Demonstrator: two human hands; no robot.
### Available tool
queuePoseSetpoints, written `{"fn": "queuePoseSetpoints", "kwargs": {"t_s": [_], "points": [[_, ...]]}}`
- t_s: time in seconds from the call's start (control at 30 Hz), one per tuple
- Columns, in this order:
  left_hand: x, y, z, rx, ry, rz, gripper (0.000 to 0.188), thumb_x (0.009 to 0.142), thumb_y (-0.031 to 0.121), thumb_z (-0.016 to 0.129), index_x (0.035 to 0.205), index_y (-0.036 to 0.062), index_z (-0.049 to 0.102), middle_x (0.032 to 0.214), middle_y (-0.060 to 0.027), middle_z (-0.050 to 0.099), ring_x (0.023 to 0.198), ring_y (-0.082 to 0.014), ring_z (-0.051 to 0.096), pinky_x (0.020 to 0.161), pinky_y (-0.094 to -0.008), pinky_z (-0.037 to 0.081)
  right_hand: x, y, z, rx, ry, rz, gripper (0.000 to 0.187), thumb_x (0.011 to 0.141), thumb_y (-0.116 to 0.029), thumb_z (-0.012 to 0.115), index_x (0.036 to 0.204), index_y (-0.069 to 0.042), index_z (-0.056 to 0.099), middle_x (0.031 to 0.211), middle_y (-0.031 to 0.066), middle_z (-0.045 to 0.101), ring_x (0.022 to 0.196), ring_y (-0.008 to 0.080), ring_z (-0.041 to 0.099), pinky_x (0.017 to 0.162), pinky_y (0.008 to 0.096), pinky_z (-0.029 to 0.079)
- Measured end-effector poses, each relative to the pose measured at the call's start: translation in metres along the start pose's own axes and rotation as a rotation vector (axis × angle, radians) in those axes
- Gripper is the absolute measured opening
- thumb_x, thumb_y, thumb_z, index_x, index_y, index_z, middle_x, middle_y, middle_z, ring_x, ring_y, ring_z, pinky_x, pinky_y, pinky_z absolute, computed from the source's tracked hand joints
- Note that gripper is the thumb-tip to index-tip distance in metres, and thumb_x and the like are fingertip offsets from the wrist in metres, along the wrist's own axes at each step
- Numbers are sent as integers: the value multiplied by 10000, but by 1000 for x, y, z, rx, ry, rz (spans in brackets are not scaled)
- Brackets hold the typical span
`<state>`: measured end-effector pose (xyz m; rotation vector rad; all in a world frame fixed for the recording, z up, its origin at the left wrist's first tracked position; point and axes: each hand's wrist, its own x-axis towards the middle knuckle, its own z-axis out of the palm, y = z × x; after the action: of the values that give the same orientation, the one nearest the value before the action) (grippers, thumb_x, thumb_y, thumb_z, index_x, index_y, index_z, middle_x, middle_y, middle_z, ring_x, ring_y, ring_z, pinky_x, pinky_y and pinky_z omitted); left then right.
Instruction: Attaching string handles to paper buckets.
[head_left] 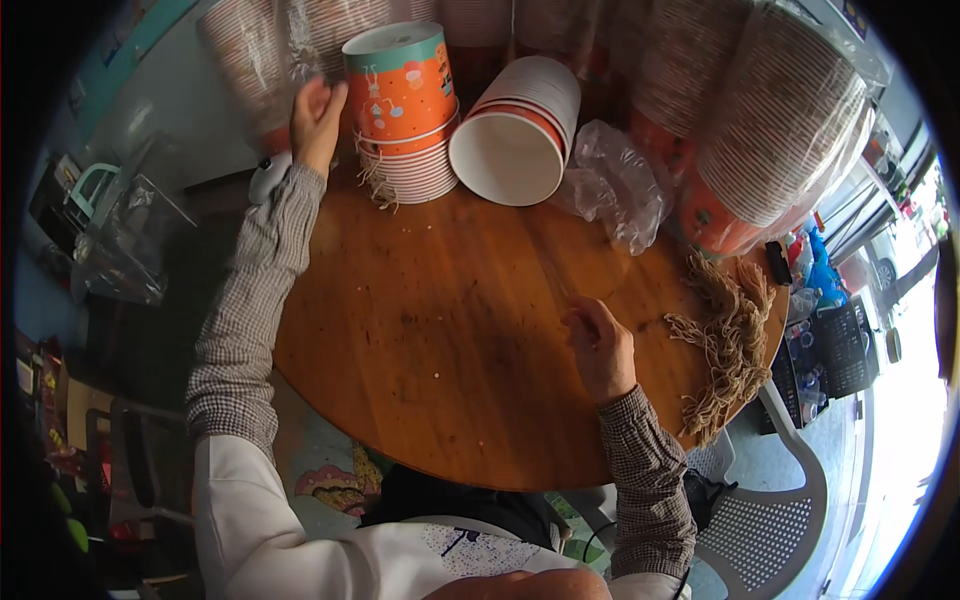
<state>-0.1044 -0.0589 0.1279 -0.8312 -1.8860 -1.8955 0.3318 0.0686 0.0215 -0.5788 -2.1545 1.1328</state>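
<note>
White, smooth cloth of the wearer's shirt (370, 565) lies nearest, with checked, crinkled sleeves (255, 310) running out over a round brown wooden table (450, 330). At its far left side stands an upright stack of paper buckets (405, 105), its long axis vertical, closed white base up and mouths down; the top bucket is orange with a teal band, above a ribbed run of white rims where frayed strings (375, 175) hang. Just right of it, a second stack of buckets (515, 130) lies on its side, axis slanting away to the upper right, its round mouth facing the wearer and showing a bare white inside, other buckets nested behind. Taller bucket stacks (780, 110) at the right are sheathed in glossy clear plastic, beside a crumpled clear bag (620, 190). The left hand (319, 110) is right beside the upright stack, fingers partly bent and blurred; I cannot tell whether it touches or grips anything. The right hand (602, 350) hovers over the table with curled fingers, any hold unclear, left of a loose, shaggy bundle of tan strings (728, 340)
</note>
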Motion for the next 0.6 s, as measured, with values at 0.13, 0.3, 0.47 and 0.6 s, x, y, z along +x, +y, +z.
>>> {"fn": "queuePoseSetpoints", "kwargs": {"t_s": [0.13, 0.3, 0.47, 0.6], "points": [[47, 17, 17, 156, -52, 345, 781, 827, 495, 683, 1401, 49, 398, 1381, -191, 453, 1249, -311, 471, 986, -417, 425, 1, -3, 1, -40, -29, 21, 208, 916, -63, 542, 1110, -5, 590, 849, 96, 673, 709, 156, 652, 657, 266, 521], [56, 3, 30, 303, -210, 106, 942, 763, 703, 588, 1422, 60, 391, 1403, -232, 436, 1277, -359, 451, 1027, -415, 397, 2, 2, 7, -27, -55, 111, 207, 914, -84, 548, 1100, -6, 594, 837, 106, 671, 720, 184, 669, 662, 280, 524], [43, -11, 37, 209, -144, 108, 819, 809, 627, 606, 1371, 47, 468, 1367, -184, 495, 1256, -300, 475, 1012, -326, 380, 3, 0, 8, -37, -74, 141, 205, 910, -81, 542, 1094, -11, 596, 822, 102, 670, 657, 174, 664, 635, 278, 518], [28, -17, 42, -19, -72, 184, 851, 838, 592, 597, 1447, 60, 331, 1389, -241, 449, 1284, -347, 444, 1041, -405, 367, 7, 2, 12, -28, -35, 143, 195, 906, -89, 549, 1077, -13, 603, 790, 105, 664, 650, 167, 663, 630, 275, 514]]}}
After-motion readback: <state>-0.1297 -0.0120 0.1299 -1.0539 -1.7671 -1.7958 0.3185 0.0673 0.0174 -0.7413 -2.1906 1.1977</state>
